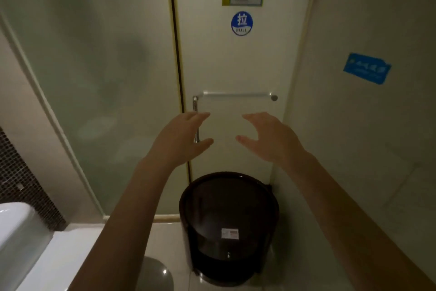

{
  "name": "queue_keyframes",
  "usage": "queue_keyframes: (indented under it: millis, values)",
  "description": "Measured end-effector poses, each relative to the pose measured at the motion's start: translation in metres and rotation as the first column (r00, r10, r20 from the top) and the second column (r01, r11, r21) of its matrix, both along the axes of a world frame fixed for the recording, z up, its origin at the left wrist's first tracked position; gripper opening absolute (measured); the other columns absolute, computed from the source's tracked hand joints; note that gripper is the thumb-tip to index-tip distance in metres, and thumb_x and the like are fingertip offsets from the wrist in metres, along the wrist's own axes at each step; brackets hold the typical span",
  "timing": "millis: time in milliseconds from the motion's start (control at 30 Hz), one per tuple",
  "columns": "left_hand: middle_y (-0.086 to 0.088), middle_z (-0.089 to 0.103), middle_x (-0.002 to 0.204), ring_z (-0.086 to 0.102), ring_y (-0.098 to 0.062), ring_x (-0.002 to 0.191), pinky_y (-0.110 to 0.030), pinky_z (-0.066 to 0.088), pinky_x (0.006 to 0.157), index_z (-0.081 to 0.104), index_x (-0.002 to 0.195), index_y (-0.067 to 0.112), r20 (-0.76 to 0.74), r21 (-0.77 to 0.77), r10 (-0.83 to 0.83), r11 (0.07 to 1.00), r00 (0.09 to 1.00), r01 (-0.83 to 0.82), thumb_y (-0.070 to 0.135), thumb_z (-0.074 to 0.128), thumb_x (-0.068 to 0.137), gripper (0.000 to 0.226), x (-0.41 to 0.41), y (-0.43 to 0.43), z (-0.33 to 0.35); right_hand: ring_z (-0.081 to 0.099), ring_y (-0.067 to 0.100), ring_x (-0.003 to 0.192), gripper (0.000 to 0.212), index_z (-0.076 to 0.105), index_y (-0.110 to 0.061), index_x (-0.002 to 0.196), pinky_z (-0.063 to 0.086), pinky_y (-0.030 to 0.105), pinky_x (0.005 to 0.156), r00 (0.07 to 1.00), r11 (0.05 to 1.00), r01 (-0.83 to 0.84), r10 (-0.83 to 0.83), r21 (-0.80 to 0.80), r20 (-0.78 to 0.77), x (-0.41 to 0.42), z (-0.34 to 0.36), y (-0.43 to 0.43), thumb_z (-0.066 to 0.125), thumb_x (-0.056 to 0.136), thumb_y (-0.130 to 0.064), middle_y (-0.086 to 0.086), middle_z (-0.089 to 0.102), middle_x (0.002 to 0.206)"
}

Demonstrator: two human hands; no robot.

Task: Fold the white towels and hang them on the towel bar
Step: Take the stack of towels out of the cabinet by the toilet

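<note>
Dim bathroom. A bar (pixel 236 94) crosses the door (pixel 212 61) just above centre. The left hand (pixel 181 137) and right hand (pixel 266 137) hover at its 7 and 5 o'clock, fingers apart, holding nothing, seemingly poised to straighten something. Any towel there is too dim to tell. A bin (pixel 228 208) stands at 6 o'clock.

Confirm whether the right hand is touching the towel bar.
Apart. The head view shows the right hand open below the towel bar, with a strip of pale door visible between its fingertips and the bar.
</note>
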State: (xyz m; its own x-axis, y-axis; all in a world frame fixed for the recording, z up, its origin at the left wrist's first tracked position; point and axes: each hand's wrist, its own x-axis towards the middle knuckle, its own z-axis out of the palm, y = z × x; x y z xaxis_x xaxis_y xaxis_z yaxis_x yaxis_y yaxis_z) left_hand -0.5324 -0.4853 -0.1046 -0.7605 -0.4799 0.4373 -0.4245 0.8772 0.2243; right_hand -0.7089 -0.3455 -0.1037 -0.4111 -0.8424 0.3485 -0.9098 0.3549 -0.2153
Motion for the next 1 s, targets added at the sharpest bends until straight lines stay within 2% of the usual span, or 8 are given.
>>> queue_keyframes:
  millis: [133,300,533,667,767,900,1000]
  values:
    - [-0.006,0.042,0.146,0.037,-0.023,0.135,-0.042,0.035,0.109,0.037,0.145,0.023,0.026,0.011,-0.046,0.999,0.999,0.046,0.041,0.062,0.087,0.066,-0.027,-0.046,-0.048,0.040,0.018,0.132,0.064,0.035,-0.027,0.145,0.038,0.041,0.106,0.997,0.998,0.060,-0.061,0.007,0.040,-0.019,-0.055,-0.034,0.049,0.090,-0.057,-0.002,0.042,0.145]
    - [-0.007,0.042,0.146,0.036,-0.024,0.136,-0.042,0.034,0.109,0.038,0.145,0.023,0.057,0.045,-0.067,0.997,0.996,0.064,0.039,0.062,0.087,0.065,-0.040,-0.080,-0.130,0.037,0.018,0.135,0.064,0.035,-0.029,0.145,0.036,0.041,0.107,0.990,0.992,0.111,-0.116,0.065,0.076,-0.040,-0.137,-0.055,0.048,0.089,-0.059,-0.003,0.040,0.147]
    - [-0.009,0.045,0.142,0.039,-0.027,0.133,-0.041,0.036,0.106,0.040,0.143,0.019,0.071,0.063,-0.036,0.998,0.997,0.032,0.036,0.064,0.085,0.064,-0.045,-0.097,-0.297,0.034,0.020,0.137,0.064,0.032,-0.032,0.146,0.033,0.041,0.107,0.988,0.983,0.109,-0.124,0.150,0.094,-0.061,-0.289,-0.064,0.045,0.090,-0.061,-0.004,0.036,0.150]
    - [-0.009,0.043,0.144,0.038,-0.027,0.133,-0.040,0.035,0.107,0.037,0.144,0.020,0.077,0.097,-0.046,0.995,0.996,0.039,0.038,0.063,0.085,0.067,-0.054,-0.094,-0.397,0.039,0.021,0.133,0.065,0.032,-0.031,0.146,0.038,0.042,0.105,0.989,0.982,0.090,-0.107,0.166,0.098,-0.057,-0.380,-0.067,0.046,0.089,-0.061,-0.001,0.039,0.148]
    - [-0.009,0.039,0.148,0.034,-0.027,0.137,-0.046,0.032,0.111,0.034,0.146,0.022,0.091,0.119,-0.043,0.992,0.995,0.032,0.041,0.063,0.085,0.069,-0.060,-0.086,-0.469,0.035,0.021,0.136,0.065,0.031,-0.032,0.147,0.037,0.043,0.107,0.989,0.979,0.084,-0.105,0.188,0.107,-0.051,-0.448,-0.067,0.047,0.089,-0.060,0.001,0.036,0.150]
    - [-0.008,0.037,0.150,0.029,-0.026,0.141,-0.048,0.029,0.113,0.032,0.147,0.024,0.140,0.109,-0.041,0.994,0.989,0.026,0.043,0.061,0.086,0.070,-0.064,-0.078,-0.551,0.031,0.020,0.139,0.065,0.031,-0.034,0.147,0.034,0.042,0.108,0.985,0.971,0.092,-0.122,0.219,0.126,-0.046,-0.532,-0.066,0.048,0.089,-0.059,0.002,0.032,0.152]
    - [-0.007,0.038,0.149,0.030,-0.025,0.140,-0.046,0.031,0.112,0.032,0.146,0.025,0.129,0.098,-0.039,0.995,0.991,0.027,0.043,0.061,0.086,0.070,-0.064,-0.077,-0.601,0.035,0.019,0.136,0.063,0.034,-0.035,0.145,0.037,0.041,0.105,0.978,0.970,0.105,-0.140,0.217,0.153,-0.046,-0.586,-0.069,0.049,0.088,-0.058,0.001,0.036,0.150]
